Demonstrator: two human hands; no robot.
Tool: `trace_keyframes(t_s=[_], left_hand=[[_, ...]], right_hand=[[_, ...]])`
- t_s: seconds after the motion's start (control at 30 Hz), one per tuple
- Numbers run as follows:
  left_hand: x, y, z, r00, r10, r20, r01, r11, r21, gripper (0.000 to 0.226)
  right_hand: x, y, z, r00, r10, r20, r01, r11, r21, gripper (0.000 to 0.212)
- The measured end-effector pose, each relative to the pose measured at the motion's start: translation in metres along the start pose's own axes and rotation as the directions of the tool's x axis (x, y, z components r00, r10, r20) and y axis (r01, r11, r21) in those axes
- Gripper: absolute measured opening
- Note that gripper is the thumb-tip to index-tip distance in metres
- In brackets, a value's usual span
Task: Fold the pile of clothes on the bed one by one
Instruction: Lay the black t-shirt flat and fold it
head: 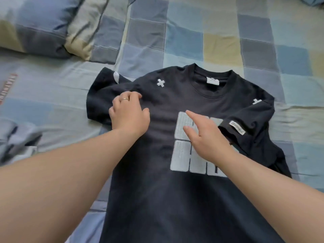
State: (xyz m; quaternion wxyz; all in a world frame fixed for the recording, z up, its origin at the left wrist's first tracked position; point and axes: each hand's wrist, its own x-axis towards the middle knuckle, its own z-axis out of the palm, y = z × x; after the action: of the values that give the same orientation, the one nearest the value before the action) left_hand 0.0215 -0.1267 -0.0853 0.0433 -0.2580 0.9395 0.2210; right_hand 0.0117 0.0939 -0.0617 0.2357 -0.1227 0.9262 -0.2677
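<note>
The left forearm [61,172] and the right forearm [271,190] reach forward over a black T-shirt [157,199]. The shirt lies front side up in the middle of the bed [192,37], with its collar [210,92] on the far side.

The left hand [129,111], which has a ring [125,99], rests on the shirt near the shoulder. Its fingers bend down into the wrinkled cloth, and I cannot tell if they pinch it.

The right hand [205,135] is over the white patch [180,155] on the chest, its fingers straight and a little spread.

The right sleeve [249,123] is folded in over the body of the shirt, and the left sleeve [100,102] lies flat to the side. A pillow [43,27] lies at the far left. Pale blue clothes [15,137] lie at the left edge.
</note>
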Motion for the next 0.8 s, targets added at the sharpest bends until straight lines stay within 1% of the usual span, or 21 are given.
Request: trace_keyframes(t_s=[0.07,0.1,0.13,0.2,0.27,0.33,0.4,0.5,0.57,0.6,0.63,0.67,0.7,0.73,0.8], left_hand=[[0.020,-0.042,-0.020,0.993,-0.091,-0.072,0.092,0.996,-0.001,0.056],[0.031,-0.062,-0.029,0.985,-0.150,-0.084,0.150,0.989,-0.008,0.063],[0.043,-0.080,-0.036,0.977,-0.205,-0.063,0.204,0.979,-0.031,0.073],[0.067,-0.109,-0.046,0.960,-0.272,0.069,0.279,0.949,-0.144,0.091],[0.085,-0.126,-0.049,0.952,-0.251,0.176,0.291,0.921,-0.258,0.101],[0.098,-0.133,-0.048,0.958,-0.203,0.205,0.264,0.903,-0.339,0.101],[0.109,-0.135,-0.048,0.948,-0.189,0.256,0.289,0.849,-0.443,0.093],[0.124,-0.137,-0.047,0.888,-0.205,0.412,0.420,0.727,-0.544,0.060],[0.128,-0.137,-0.049,0.823,-0.230,0.520,0.534,0.625,-0.569,0.046],[0.128,-0.136,-0.050,0.796,-0.243,0.555,0.578,0.579,-0.575,0.043],[0.128,-0.134,-0.050,0.784,-0.253,0.567,0.600,0.544,-0.587,0.041],[0.126,-0.131,-0.051,0.790,-0.256,0.558,0.599,0.518,-0.611,0.036],[0.125,-0.129,-0.051,0.814,-0.247,0.526,0.570,0.515,-0.641,0.027],[0.121,-0.125,-0.053,0.854,-0.219,0.471,0.508,0.543,-0.669,0.018],[0.113,-0.117,-0.059,0.944,-0.116,0.308,0.304,0.668,-0.680,0.015]], right_hand=[[0.022,-0.036,0.026,0.999,-0.033,0.012,0.033,0.999,-0.006,0.057],[0.034,-0.054,0.038,0.999,-0.049,0.023,0.049,0.999,-0.017,0.059],[0.046,-0.069,0.051,0.998,-0.054,0.044,0.055,0.998,-0.029,0.061],[0.069,-0.094,0.074,0.993,-0.056,0.105,0.064,0.995,-0.072,0.063],[0.088,-0.110,0.096,0.984,-0.042,0.173,0.065,0.989,-0.130,0.063],[0.102,-0.118,0.114,0.978,0.001,0.207,0.033,0.986,-0.163,0.064],[0.109,-0.120,0.125,0.979,0.039,0.200,0.002,0.980,-0.199,0.065],[0.111,-0.120,0.131,0.981,0.053,0.185,-0.011,0.975,-0.221,0.064],[0.112,-0.122,0.127,0.977,0.065,0.205,-0.028,0.984,-0.178,0.063],[0.112,-0.123,0.122,0.974,0.075,0.213,-0.046,0.989,-0.140,0.063],[0.113,-0.124,0.117,0.972,0.083,0.218,-0.065,0.994,-0.092,0.062],[0.115,-0.124,0.111,0.971,0.089,0.223,-0.081,0.996,-0.042,0.062],[0.116,-0.125,0.105,0.969,0.094,0.228,-0.098,0.995,0.008,0.060],[0.116,-0.127,0.098,0.967,0.106,0.230,-0.126,0.990,0.071,0.058],[0.116,-0.131,0.086,0.966,0.155,0.209,-0.208,0.943,0.260,0.048]])
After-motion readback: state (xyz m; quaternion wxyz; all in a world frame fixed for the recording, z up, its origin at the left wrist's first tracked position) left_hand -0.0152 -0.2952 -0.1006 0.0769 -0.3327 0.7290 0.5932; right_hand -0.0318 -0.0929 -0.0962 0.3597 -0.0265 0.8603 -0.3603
